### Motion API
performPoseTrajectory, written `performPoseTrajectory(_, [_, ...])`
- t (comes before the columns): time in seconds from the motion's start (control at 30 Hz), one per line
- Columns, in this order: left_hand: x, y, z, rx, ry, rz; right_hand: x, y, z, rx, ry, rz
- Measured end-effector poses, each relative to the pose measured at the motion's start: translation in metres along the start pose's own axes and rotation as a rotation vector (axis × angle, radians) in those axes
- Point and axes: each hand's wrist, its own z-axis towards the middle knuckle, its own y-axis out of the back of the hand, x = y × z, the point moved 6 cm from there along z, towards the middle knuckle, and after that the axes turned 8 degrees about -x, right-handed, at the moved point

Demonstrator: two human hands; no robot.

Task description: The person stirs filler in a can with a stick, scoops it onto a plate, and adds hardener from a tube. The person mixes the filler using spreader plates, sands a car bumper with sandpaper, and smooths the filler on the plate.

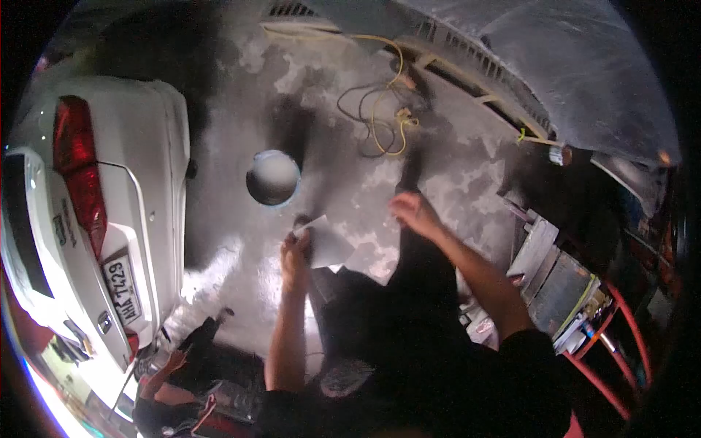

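Observation:
My left hand (296, 254) is closed on the left edge of a pale, flat sheet (330, 244), which spreads out to the right of the fingers above my lap. A small dark thing shows at the fingertips, too dim to name. My right hand (410, 212) is raised over my dark-clothed leg, away from the sheet; its fingers are bent and blurred, and what they hold, if anything, cannot be made out. Beyond my left hand, a round bucket (274, 178) with pale contents stands on the stained concrete floor (343, 168).
A white car (135, 182) stands at the left. Yellow and dark cables (387, 120) lie on the floor ahead. Covered bodywork (577, 66) is at the upper right. A red-framed cart (628, 321) with materials is at the right. Another person (164, 394) is at the lower left.

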Motion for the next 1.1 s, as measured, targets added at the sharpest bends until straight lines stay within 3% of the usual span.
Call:
performPoseTrajectory(0.03, [0.081, 0.052, 0.041, -0.101, -0.193, 0.293, -0.038, 0.029, 0.042, -0.057, -0.060, -0.087])
performPoseTrajectory(0.07, [0.091, 0.027, 0.029, -0.157, -0.023, 0.107, -0.050, 0.056, 0.070, -0.082, -0.134, -0.048])
performPoseTrajectory(0.1, [0.105, -0.012, 0.017, -0.214, 0.140, -0.086, -0.084, 0.081, 0.110, -0.113, -0.091, -0.209])
performPoseTrajectory(0.17, [0.183, -0.033, 0.028, -0.232, 0.269, 0.166, -0.116, 0.121, 0.174, -0.179, 0.037, -0.478])
performPoseTrajectory(0.27, [0.228, -0.100, 0.074, -0.239, 0.410, 0.226, -0.189, 0.143, 0.281, -0.177, -0.013, -0.520])
performPoseTrajectory(0.3, [0.249, -0.112, 0.102, -0.131, 0.361, 0.386, -0.212, 0.141, 0.318, -0.183, -0.034, -0.464])
performPoseTrajectory(0.37, [0.282, -0.132, 0.170, -0.019, 0.319, 0.536, -0.239, 0.126, 0.378, -0.186, -0.060, -0.413])
performPoseTrajectory(0.43, [0.300, -0.142, 0.238, -0.143, 0.243, 0.532, -0.244, 0.092, 0.435, -0.182, -0.156, -0.542])
performPoseTrajectory(0.47, [0.313, -0.136, 0.272, -0.209, -0.085, 0.723, -0.252, 0.069, 0.469, -0.275, 0.054, -0.642])
performPoseTrajectory(0.5, [0.323, -0.135, 0.299, -0.215, -0.077, 0.714, -0.259, 0.046, 0.500, -0.372, 0.265, -0.733])
performPoseTrajectory(0.57, [0.336, -0.125, 0.322, -0.357, 0.198, 0.329, -0.236, 0.004, 0.552, -0.348, 0.362, -0.741])
performPoseTrajectory(0.63, [0.326, -0.117, 0.322, -0.302, 0.264, 0.201, -0.240, -0.030, 0.595, -0.327, 0.296, -1.034])
performPoseTrajectory(0.7, [0.296, -0.121, 0.333, -0.305, 0.245, 0.288, -0.296, -0.042, 0.629, -0.389, 0.272, -0.917])
performPoseTrajectory(0.77, [0.299, -0.117, 0.337, -0.428, 0.370, 0.100, -0.313, -0.037, 0.636, -0.453, 0.272, -0.804])
performPoseTrajectory(0.83, [0.316, -0.110, 0.336, -0.442, 0.390, 0.155, -0.312, -0.032, 0.616, -0.193, 0.268, -0.959])
performPoseTrajectory(0.9, [0.321, -0.114, 0.343, -0.397, 0.320, 0.206, -0.262, 0.005, 0.559, -0.160, 0.208, -0.881])
performPoseTrajectory(0.97, [0.329, -0.120, 0.345, -0.389, 0.313, 0.191, -0.230, 0.069, 0.508, -0.029, 0.103, -0.885])
performPoseTrajectory(1.0, [0.332, -0.124, 0.345, -0.400, 0.320, 0.188, -0.220, 0.111, 0.477, -0.061, 0.162, -0.618])
performPoseTrajectory(1.03, [0.333, -0.129, 0.346, -0.390, 0.314, 0.184, -0.216, 0.164, 0.453, -0.140, 0.268, -0.686])
performPoseTrajectory(1.1, [0.340, -0.139, 0.340, -0.352, 0.363, 0.148, -0.198, 0.273, 0.431, -0.293, 0.053, -0.624])
